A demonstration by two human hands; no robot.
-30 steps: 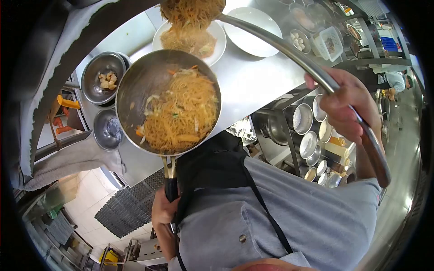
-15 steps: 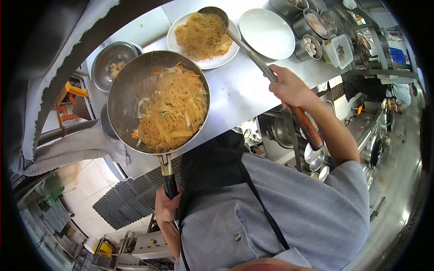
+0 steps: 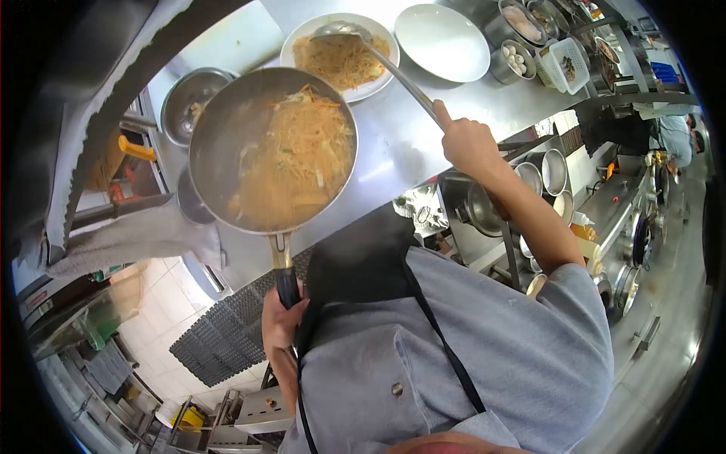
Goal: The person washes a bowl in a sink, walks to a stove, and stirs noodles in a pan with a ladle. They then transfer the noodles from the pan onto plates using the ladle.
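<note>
The left hand [image 3: 281, 321] was clenched round the handle of the pan [image 3: 223, 129], held above the steel counter [image 3: 393, 155]; its noodles [image 3: 299, 163] lay heaped to one side, so a slack wrist could have tipped them off the counter's near edge; the right hand [image 3: 469, 144] gripped the ladle [image 3: 393, 72], bowl over the filled plate [image 3: 287, 54]; the empty plate [image 3: 442, 32] just beside left little room.

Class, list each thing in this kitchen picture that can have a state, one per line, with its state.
Pan: held up, tilted, partly filled with noodles.
Ladle: bowl down at the plated noodles.
Noodle plate: loaded.
Spare plate: empty.
Left hand: shut around the pan handle.
Right hand: shut around the ladle handle.
</note>
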